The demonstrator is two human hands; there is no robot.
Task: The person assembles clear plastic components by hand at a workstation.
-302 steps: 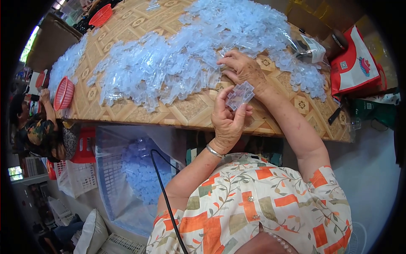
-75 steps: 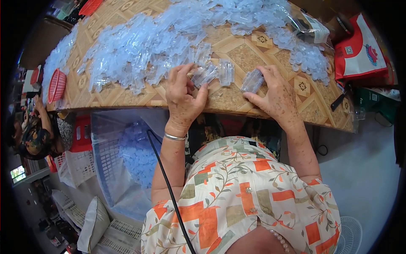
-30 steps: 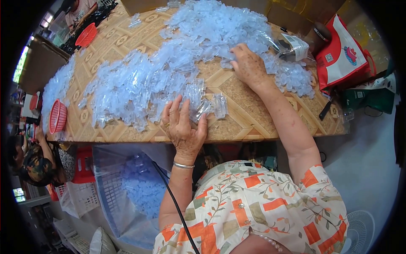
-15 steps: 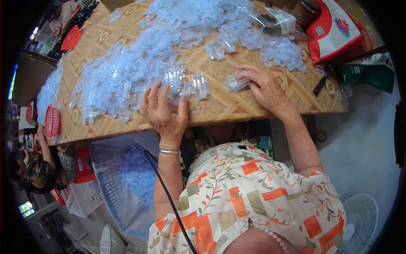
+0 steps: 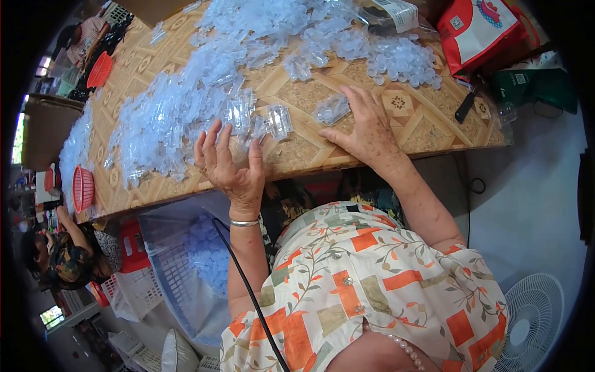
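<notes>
A large heap of small clear, bluish plastic pieces [image 5: 161, 118] spreads over the patterned table [image 5: 294, 152]. My left hand [image 5: 232, 170] rests at the heap's near edge, fingers spread, beside clear tube-like pieces [image 5: 240, 113]. Just right of it lies a separate clear piece with parallel tubes [image 5: 279, 121]. My right hand [image 5: 369, 133] is open over the table, thumb and fingers apart. Between them sits another clear piece with a round ring end [image 5: 331, 110], close to the fingertips; whether they touch it I cannot tell.
Small round clear caps [image 5: 403, 62] are piled beyond my right hand. A black-handled tool [image 5: 464, 108] and a red bag [image 5: 477, 37] are at the right. Red baskets [image 5: 83, 189] stand at the left. A lined crate of plastic pieces [image 5: 207, 248] sits below the table edge.
My right hand has opened, its thumb spreading away from the fingers around the ring-ended piece. The left hand stays spread by the heap. The whole view has shifted slightly.
</notes>
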